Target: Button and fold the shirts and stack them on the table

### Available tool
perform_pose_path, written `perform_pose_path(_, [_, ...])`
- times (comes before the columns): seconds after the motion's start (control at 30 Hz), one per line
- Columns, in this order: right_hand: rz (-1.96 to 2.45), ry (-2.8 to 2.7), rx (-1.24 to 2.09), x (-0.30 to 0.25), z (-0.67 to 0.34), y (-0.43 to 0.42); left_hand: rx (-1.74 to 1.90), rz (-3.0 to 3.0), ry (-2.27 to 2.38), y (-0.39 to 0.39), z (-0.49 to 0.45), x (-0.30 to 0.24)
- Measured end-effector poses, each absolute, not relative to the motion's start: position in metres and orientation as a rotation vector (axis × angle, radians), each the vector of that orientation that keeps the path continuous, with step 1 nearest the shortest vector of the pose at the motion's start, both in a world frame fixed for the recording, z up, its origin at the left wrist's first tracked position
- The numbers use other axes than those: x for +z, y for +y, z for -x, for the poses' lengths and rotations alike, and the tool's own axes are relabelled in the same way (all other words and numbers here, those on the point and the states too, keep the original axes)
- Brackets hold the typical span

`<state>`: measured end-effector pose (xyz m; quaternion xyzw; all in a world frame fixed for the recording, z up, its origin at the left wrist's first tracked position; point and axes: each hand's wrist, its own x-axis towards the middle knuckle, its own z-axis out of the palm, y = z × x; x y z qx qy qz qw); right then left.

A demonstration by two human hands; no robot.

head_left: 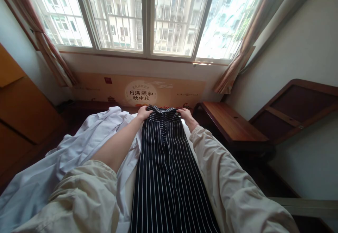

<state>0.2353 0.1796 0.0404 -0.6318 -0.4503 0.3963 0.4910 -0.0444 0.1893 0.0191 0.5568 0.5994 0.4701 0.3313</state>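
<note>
Presently, a pair of black trousers (169,169) with white vertical stripes lies lengthwise on a pale surface (130,190), waistband at the far end, legs running towards the wearer of the camera and out of view at the lower edge. The left hand (144,113) has its grip closed on the left end of the waistband, thumb and fingers pinching the fabric. The right hand (186,115) has its grip likewise closed on the opposite end, the waistband spanning the gap between them. The fabric at the waist is gathered, with a central seam running down from it. Both arms are extended, in loose beige sleeves; the left forearm is bare well above the wrist.

To the left of the trousers, a white cloth (87,138) lies in creased folds, partly beneath the left arm. To the right, apart from the trousers, stands a brown wooden table (232,120). Beyond the hands, a long tan panel (169,87) bearing printed characters stands below a barred window (121,18).
</note>
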Motion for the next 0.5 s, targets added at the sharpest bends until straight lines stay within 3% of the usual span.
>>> perform_pose_path(0.27, [1.181, -1.005, 0.884, 0.078, -0.236, 0.193, 1.505, -1.288, 1.293, 0.208, 0.028, 0.066])
perform_pose_path(0.5, [0.877, -1.067, 1.103, 0.076, -0.244, 0.150, 1.370, -1.277, 0.909, 0.168, 0.048, 0.069])
